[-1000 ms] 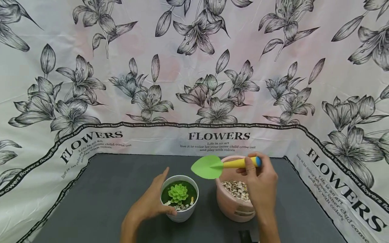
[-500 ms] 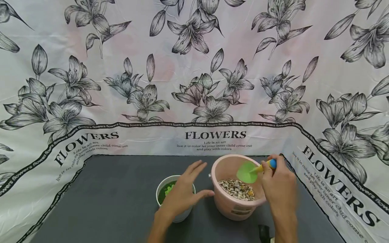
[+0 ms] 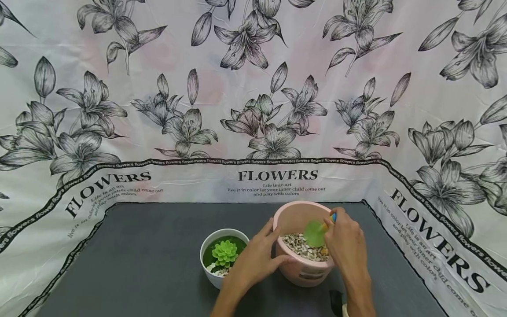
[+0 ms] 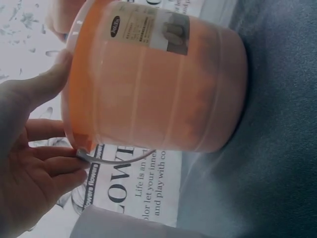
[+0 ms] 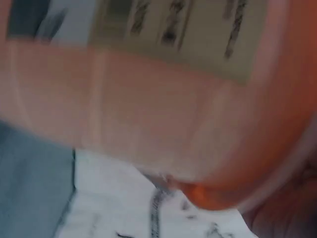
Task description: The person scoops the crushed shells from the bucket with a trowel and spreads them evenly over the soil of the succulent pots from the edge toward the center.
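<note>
A pink bucket [image 3: 291, 274] holds pebbles [image 3: 303, 247]. My left hand [image 3: 253, 259] holds its left rim, thumb on the near side; in the left wrist view the fingers [image 4: 64, 166] rest by the wire handle [image 4: 119, 161]. Inside the bucket, my right hand [image 3: 348, 246] grips a small trowel with a green blade [image 3: 314, 233] and a yellow and blue handle, mostly hidden by the fingers. The blade's tip meets the pebbles. In the right wrist view the bucket wall [image 5: 138, 109] fills most of the picture and the trowel is hidden.
A white pot [image 3: 214, 279] with a green succulent [image 3: 224, 253] and some white stones stands left of the bucket, partly behind my left forearm. A dark object [image 3: 336, 303] lies by the right wrist. A flower-printed cloth [image 3: 198, 185] rises behind the grey table [image 3: 150, 264].
My left hand has moved right from the white pot to the bucket's rim. My right hand has brought the trowel down from above the bucket into it.
</note>
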A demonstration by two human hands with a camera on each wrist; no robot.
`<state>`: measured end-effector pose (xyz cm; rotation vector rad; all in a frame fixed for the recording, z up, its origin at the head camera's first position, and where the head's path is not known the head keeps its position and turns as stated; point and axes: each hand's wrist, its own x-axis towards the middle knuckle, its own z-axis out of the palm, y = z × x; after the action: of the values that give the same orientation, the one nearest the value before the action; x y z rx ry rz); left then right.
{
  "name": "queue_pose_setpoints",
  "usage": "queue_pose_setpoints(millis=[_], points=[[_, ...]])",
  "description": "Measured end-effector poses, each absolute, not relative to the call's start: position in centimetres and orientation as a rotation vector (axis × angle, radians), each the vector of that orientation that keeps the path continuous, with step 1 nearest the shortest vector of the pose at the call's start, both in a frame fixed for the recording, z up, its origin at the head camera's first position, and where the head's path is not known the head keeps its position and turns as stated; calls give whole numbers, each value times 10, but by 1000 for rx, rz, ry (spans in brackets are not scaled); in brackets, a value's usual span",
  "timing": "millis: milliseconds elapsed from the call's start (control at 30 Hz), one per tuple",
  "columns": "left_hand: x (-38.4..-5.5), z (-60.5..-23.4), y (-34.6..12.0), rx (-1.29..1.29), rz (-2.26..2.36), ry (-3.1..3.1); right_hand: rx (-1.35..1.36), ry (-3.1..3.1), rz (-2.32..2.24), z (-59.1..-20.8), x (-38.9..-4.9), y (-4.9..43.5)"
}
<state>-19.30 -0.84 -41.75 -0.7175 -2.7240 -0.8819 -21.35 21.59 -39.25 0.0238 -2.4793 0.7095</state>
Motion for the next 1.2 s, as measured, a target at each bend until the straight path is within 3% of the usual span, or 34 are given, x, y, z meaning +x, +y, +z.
queue_pose_setpoints(millis=[333,1200], points=[[-194,-416,-12,-706,-926,-2728,-275,-2607,953,-387,-224,210],[-196,-419,-16,-715,-953,-2770,-397,-2380,1203,-382,-218,221]])
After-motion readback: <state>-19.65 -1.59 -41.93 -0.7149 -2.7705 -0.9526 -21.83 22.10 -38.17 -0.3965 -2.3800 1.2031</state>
